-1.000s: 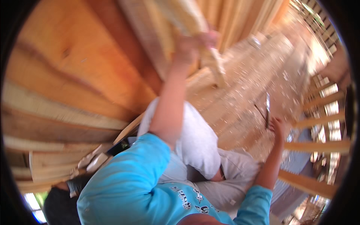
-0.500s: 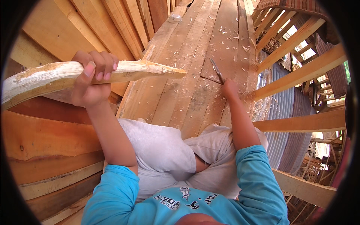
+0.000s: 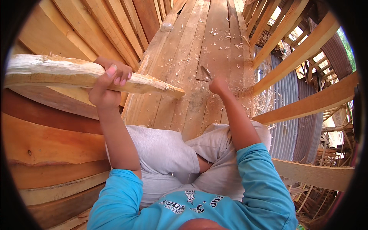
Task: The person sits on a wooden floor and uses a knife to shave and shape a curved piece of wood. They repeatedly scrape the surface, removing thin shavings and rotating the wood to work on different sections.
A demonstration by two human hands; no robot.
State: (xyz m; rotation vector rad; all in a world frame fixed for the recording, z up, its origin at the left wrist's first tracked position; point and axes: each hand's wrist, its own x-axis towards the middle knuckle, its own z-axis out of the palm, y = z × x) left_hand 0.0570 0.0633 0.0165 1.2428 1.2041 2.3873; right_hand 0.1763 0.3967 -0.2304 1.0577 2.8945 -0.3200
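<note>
My left hand (image 3: 111, 82) is wrapped round a long, slightly curved piece of pale wood (image 3: 61, 73), with a rough whittled surface. Its tapered end points right, over the plank floor, and its other end runs off to the far left. On the right, my right hand (image 3: 218, 86) is closed round the handle of a knife (image 3: 207, 73). The handle is mostly hidden in the fist, and the blade points away and up to the left. The blade is apart from the wood.
Wood shavings lie scattered over the plank floor (image 3: 184, 57). Boards (image 3: 57, 134) line the left side. Wooden slats (image 3: 306, 103) stand on the right, with corrugated metal sheets (image 3: 287, 96) beyond. A small clear round object (image 3: 166, 27) sits at the far left edge of the floor. My legs are folded in front.
The wood's tapered end has dipped lower, with my left hand shifted a little right and down. My right hand has moved left with the knife, whose blade looks more foreshortened.
</note>
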